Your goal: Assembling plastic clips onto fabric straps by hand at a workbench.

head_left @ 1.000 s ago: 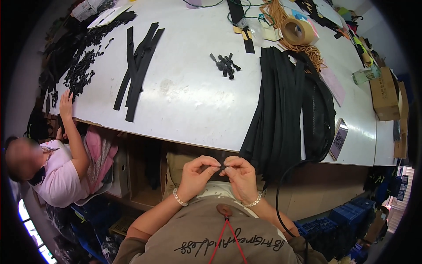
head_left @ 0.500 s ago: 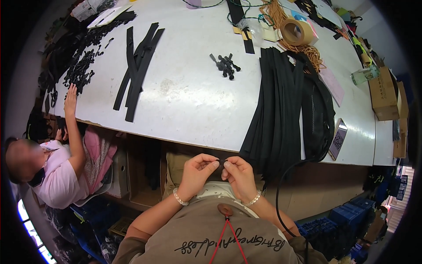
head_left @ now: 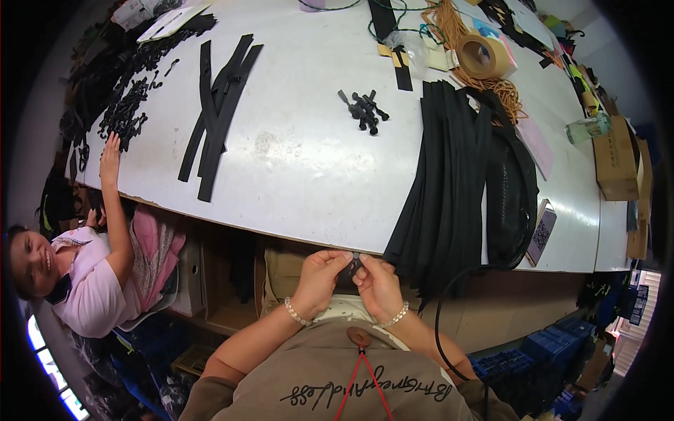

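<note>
At the table's front edge, my left hand [head_left: 317, 279] and my right hand [head_left: 379, 283] meet with pinched fingers. Between their fingertips is a small dark piece [head_left: 356, 261], which looks like one of the zipper pulls but is mostly covered. Beyond them on the white table [head_left: 302, 189] lies a little heap of black zipper pulls [head_left: 364, 109]. To the right, a thick bundle of long black zipper strips [head_left: 442, 182] hangs over the front edge, close to my right hand. A few more black strips [head_left: 221, 116] lie crossed at the left.
At the far left a co-worker's hand [head_left: 110, 158] rests by a large pile of black pulls [head_left: 126, 112]. A black bag [head_left: 509, 189], a phone [head_left: 540, 234], a tape roll [head_left: 483, 57] and a cardboard box [head_left: 618, 158] are on the right. A black cable [head_left: 439, 316] runs past my right arm.
My fingertips have come closer together, and the small dark piece now shows between them. The view has shifted slightly; the things on the table lie as before.
</note>
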A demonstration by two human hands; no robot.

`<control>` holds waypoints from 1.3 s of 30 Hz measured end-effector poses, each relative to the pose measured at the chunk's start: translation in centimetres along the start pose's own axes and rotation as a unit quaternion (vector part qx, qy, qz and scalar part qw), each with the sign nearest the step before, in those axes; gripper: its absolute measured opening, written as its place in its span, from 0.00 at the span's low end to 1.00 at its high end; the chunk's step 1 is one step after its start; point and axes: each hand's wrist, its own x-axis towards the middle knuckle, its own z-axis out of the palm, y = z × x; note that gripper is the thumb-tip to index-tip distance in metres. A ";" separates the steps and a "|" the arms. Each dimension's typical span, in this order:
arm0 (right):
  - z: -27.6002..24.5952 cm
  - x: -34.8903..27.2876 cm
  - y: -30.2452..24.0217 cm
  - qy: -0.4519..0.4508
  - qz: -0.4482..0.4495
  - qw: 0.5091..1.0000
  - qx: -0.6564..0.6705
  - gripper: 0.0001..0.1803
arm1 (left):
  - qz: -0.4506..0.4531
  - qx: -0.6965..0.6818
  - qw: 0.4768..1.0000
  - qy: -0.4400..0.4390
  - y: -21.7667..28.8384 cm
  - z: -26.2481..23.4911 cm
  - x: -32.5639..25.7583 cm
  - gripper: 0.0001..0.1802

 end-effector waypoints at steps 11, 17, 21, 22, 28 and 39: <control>0.5 -2.8 -1.4 -0.099 -0.026 0.990 -0.102 0.01 | 0.022 0.118 0.989 -0.090 3.4 0.1 -2.8 0.11; 2.3 -5.0 -3.1 -0.196 -0.255 0.905 -0.279 0.03 | 0.160 0.396 0.892 -0.146 9.1 3.3 -5.9 0.07; 3.4 -4.9 -5.9 -0.275 -0.227 0.881 -0.312 0.09 | 0.119 0.329 0.917 -0.191 11.5 4.6 -5.4 0.06; 3.7 -4.7 -6.7 -0.316 -0.157 0.883 -0.311 0.10 | 0.128 0.331 0.915 -0.193 12.1 5.0 -5.2 0.06; 6.1 -4.4 -8.0 -0.336 -0.200 0.855 -0.341 0.10 | 0.150 0.422 0.871 -0.204 14.1 6.5 -4.4 0.06; 6.7 -4.3 -6.5 -0.330 -0.283 0.841 -0.323 0.05 | -0.015 0.225 0.929 -0.293 14.2 4.6 -2.1 0.09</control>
